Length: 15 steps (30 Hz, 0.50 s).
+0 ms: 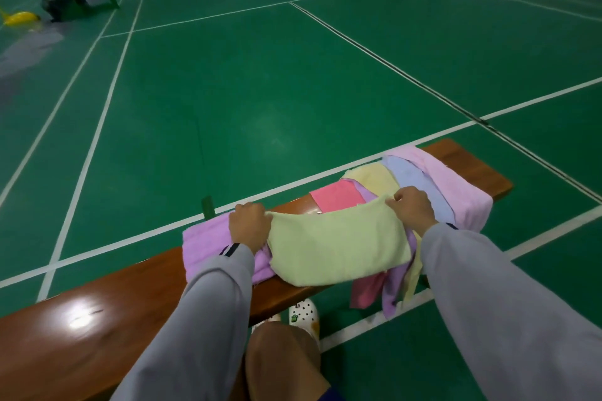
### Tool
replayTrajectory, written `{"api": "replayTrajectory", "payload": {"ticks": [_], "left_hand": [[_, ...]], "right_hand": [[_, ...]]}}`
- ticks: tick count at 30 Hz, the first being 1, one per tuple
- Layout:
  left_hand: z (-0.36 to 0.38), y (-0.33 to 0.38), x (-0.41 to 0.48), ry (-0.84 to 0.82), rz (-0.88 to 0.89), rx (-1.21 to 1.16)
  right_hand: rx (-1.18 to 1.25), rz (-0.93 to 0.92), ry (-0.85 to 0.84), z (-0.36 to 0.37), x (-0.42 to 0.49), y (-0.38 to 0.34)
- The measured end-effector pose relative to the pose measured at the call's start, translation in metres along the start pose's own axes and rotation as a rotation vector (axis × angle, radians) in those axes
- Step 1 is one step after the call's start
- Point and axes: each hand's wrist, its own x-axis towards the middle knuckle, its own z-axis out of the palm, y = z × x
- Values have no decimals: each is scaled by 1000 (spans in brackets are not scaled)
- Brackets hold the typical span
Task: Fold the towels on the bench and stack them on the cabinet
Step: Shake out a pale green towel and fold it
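Knee (280, 361), near; bench (65, 335) beyond. The left hand (249, 226) and right hand (412, 207) each pinch a far corner of green towel (338, 244); match edges squarely before pressing.

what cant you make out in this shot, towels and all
- cabinet: outside the head view's frame
- fingertips of left hand and right hand: head view, curled behind knuckles and the green towel
- pile: head view, overlapping layers and the right hand hide the towel count
- bench: head view, left end cut by the frame edge
- gear across the court: head view, blurred and small
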Motion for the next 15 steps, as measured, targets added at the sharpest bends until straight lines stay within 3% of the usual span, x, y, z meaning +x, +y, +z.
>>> {"api": "replayTrajectory", "payload": {"ticks": [3,5,9,12,15], "left_hand": [[17,-3,9,-131,79,147],[26,-5,11,-244,121,181],[23,-2,11,-272,179,326],[19,0,10,-275,170,475],[15,7,13,-298,198,438]], "right_hand": [[-146,-52,-28,13,3,-2],[-320,-137,40,23,1,-7],[-597,-341,169,43,-15,-28],[-525,-421,103,61,-29,-49],[-298,-437,-107,80,-43,-73]]}}
